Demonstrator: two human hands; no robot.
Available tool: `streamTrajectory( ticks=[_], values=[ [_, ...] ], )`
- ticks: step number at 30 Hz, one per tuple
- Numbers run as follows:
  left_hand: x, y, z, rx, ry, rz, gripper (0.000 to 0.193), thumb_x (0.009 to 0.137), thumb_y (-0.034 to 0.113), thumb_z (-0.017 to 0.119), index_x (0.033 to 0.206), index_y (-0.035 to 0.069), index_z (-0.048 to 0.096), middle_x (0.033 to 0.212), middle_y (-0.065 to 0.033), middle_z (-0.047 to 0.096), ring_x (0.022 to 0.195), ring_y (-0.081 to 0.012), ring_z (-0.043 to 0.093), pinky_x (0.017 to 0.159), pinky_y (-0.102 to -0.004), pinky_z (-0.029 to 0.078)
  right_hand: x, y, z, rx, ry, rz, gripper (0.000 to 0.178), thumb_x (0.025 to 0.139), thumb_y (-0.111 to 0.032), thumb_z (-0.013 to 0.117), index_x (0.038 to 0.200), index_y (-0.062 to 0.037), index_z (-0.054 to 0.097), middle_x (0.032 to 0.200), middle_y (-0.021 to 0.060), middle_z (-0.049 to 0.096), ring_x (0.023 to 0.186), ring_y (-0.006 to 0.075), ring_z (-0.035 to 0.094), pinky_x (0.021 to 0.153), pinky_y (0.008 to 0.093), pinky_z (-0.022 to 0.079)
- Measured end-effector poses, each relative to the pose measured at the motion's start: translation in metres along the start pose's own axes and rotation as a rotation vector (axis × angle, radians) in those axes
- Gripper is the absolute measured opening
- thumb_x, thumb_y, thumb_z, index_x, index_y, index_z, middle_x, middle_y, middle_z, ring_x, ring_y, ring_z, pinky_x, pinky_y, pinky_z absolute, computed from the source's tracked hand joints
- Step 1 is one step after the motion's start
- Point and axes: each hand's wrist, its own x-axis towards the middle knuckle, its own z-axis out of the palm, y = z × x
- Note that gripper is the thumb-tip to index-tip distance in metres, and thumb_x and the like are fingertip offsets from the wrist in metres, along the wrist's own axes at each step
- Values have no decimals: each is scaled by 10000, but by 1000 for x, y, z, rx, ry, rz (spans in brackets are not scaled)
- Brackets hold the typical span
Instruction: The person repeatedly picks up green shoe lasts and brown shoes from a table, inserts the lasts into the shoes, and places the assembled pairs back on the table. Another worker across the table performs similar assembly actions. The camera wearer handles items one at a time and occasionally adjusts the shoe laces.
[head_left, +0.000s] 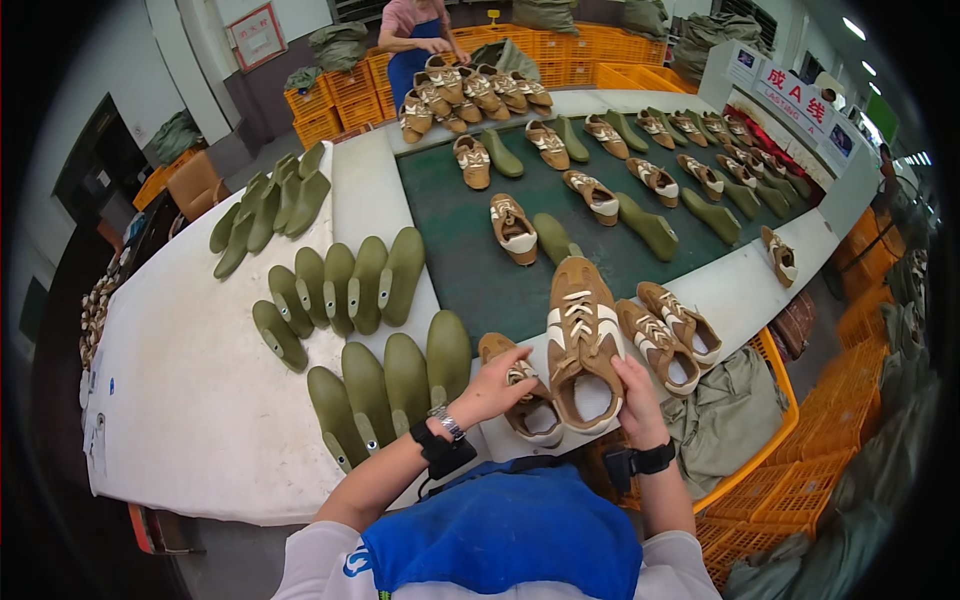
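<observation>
Upright between my hands is a tan sneaker [585, 325] with white laces and pale side patches, its toe pointing away from me. My right hand [637, 400] grips it by the right side of the heel. My left hand [495, 388] is over a second tan sneaker [538, 418] on the table edge, thumb and fingers apart; whether it touches that sneaker is unclear. Just right of the held sneaker lie two matching sneakers [660, 345]. Left of my left hand stand green shoe lasts [405, 375] in rows.
A green conveyor belt [460, 265] carries sneakers and lasts in lines. More lasts [270, 210] rest on the white table [200, 400]. An orange crate [790, 385] with grey-green cloth [725, 410] stands at right. Across the belt, a person [425, 40] works behind heaped sneakers [465, 90].
</observation>
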Motion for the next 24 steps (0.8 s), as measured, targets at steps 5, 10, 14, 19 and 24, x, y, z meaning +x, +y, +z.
streamTrajectory(
  ticks=[5,10,14,19,24],
  values=[
    [-35,74,-22,206,376,233,616,765,210,761,1290,11,508,1101,-190,596,1047,-336,575,878,-366,500,-5,17,55,120,-107,66,404,997,-168,491,1338,44,444,1258,135,583,1130,189,583,969,326,473],
    [-52,87,-43,681,548,350,388,769,144,717,1110,5,594,932,-113,613,844,-283,601,725,-359,513,-1,21,85,-141,-183,16,455,972,-131,534,1386,12,408,1275,134,563,1158,202,555,979,338,459],
    [-61,83,-48,770,554,293,244,777,104,687,997,20,625,870,-102,598,780,-273,588,679,-361,501,-7,13,108,-909,19,-738,498,791,-87,720,1253,-30,543,1105,139,598,995,281,593,886,337,483],
    [-66,80,-39,636,521,298,192,786,67,663,963,5,621,835,-122,597,754,-287,582,663,-367,495,-16,9,132,-1210,-113,-829,325,712,-74,760,1025,-69,670,905,80,579,777,249,602,647,338,508],
    [-72,78,-38,517,574,345,226,789,40,674,994,-30,610,896,-167,647,753,-342,623,665,-391,514,-21,14,141,-1089,-62,-740,273,730,-43,725,998,-62,676,802,68,535,654,227,579,566,325,481]
  ],
)
